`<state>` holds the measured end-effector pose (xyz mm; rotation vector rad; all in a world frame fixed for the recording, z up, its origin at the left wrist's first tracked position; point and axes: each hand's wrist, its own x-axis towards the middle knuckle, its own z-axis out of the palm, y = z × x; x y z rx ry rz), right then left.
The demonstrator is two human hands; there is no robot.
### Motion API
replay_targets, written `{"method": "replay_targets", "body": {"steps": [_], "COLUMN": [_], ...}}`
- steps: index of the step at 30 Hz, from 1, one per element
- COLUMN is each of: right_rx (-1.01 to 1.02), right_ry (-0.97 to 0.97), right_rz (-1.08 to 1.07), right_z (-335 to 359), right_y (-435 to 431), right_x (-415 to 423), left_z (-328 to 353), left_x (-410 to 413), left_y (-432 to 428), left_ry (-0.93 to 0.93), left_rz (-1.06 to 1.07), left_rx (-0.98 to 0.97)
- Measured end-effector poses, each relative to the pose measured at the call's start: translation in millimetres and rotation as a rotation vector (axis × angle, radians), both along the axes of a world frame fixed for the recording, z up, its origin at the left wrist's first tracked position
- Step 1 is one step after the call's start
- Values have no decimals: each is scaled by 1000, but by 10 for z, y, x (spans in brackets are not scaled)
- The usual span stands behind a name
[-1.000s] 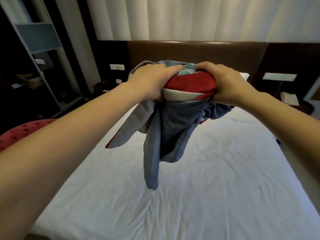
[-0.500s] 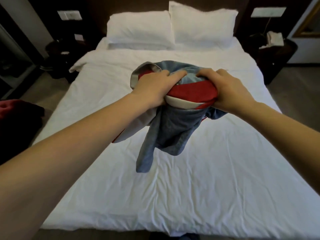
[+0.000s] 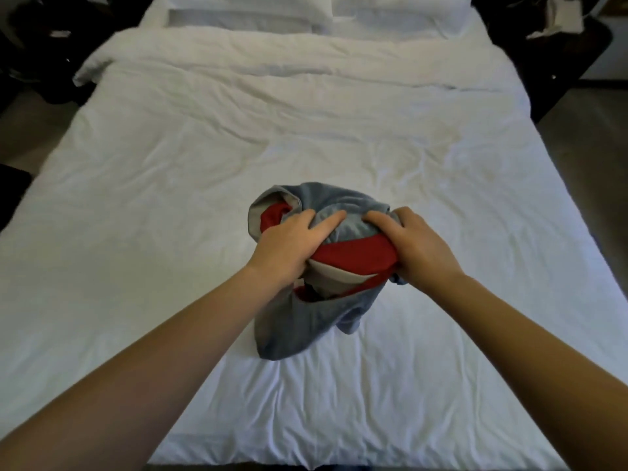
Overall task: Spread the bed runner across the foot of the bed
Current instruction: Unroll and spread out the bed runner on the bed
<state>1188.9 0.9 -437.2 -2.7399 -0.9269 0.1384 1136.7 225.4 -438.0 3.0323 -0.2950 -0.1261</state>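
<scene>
The pillows [image 3: 244, 6] are cut off by the top edge. The left hand [image 3: 289, 248] and right hand [image 3: 419, 248] cover the bunched bed runner [image 3: 306, 322] where they grip it. Dark clutter [image 3: 47, 52] beside the bed's [image 3: 153, 198] head is too dim to identify.

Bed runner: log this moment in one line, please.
bed runner: bunched, not yet spread | left hand: grips it | right hand: grips it | place: held over white bed

bedroom, hotel-like | made white bed [image 3: 170, 198] | pillows [image 3: 244, 8] | nightstand [image 3: 560, 32]
</scene>
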Motion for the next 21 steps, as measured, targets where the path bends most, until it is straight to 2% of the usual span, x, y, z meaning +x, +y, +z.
{"method": "replay_targets", "body": {"steps": [11,16,21], "right_rx": [-88,-255,-214], "right_ry": [153,201,232], "right_rz": [-36,12,-65], "right_z": [-1048,-1514,-1785], "right_y": [-333,-490,-605], "right_x": [205,323,402], "left_z": [-1121,-1535,-1839], "left_x": [172,269,338], "left_y": [-354,-447,-576], "left_ry": [82,194,203], "left_rz": [-15,10,9], "left_rx": [-67,-71,-91]}}
